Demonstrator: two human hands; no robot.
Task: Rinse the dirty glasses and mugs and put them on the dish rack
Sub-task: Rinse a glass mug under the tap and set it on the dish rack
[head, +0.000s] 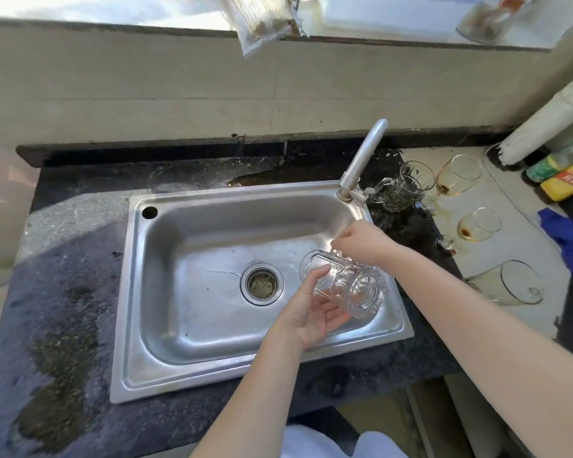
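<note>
The sink (128, 292) sits in a dark, wet counter, its drain (261, 283) holding bits of debris. Over the basin's right half, the left hand (315, 312) cups the mug (348, 285) from below, thumb and fingers curled round its body. The mug lies on its side, its thick base towards the camera and its mouth towards the drain. The right hand (364, 241) comes down on the mug's upper side with bent fingers closed on it; whether they hold a handle cannot be made out.

The mug looks like thick, cut glass: probably heavy, rigid, breakable against the steel, and slick when wet. A handle or a full wrap round the body is the safer hold, not the rim.

The tap (364, 153) rises behind. Right of it stand a leaf-flecked mug (402, 190), two stained stem glasses (458, 175) (478, 224) and a big glass (506, 287). No rack shows.
</note>
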